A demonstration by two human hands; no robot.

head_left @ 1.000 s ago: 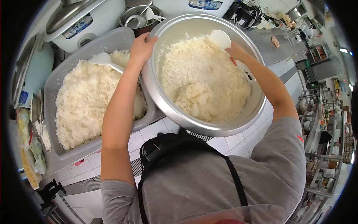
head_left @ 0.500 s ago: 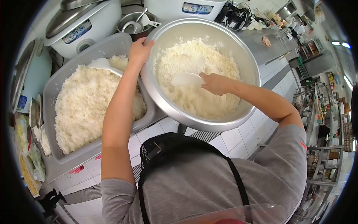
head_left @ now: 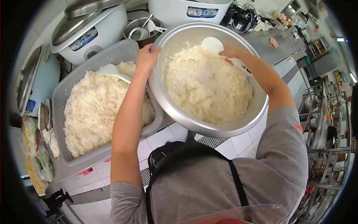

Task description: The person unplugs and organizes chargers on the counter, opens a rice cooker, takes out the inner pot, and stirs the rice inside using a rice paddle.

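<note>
A large metal pot (head_left: 175, 118) full of cooked white rice (head_left: 209, 86) sits in front of me, tipped a little toward me. My left hand (head_left: 147, 59) is closed on its left rim, thumb over the edge. Inside the far right part of the pot, my right hand (head_left: 234, 53) grips a white rice paddle (head_left: 212, 45). The paddle's broad blade rests at the far edge of the rice, and its marked handle end shows beyond my fingers. Left of the pot, a grey plastic tub (head_left: 59, 98) holds more rice, with a second white paddle (head_left: 112, 71) lying on it.
White rice cookers (head_left: 87, 37) with metal lids line the back and left. A small steel pot (head_left: 141, 27) with a ladle and a scoop stands behind the tub. Cables and black devices (head_left: 238, 20) lie on the steel counter (head_left: 270, 48). At right stand loaded shelves (head_left: 324, 149).
My right hand and the paddle have moved from the middle of the rice to the pot's far right side. My left hand stays on the rim. The whole view has shifted slightly.
</note>
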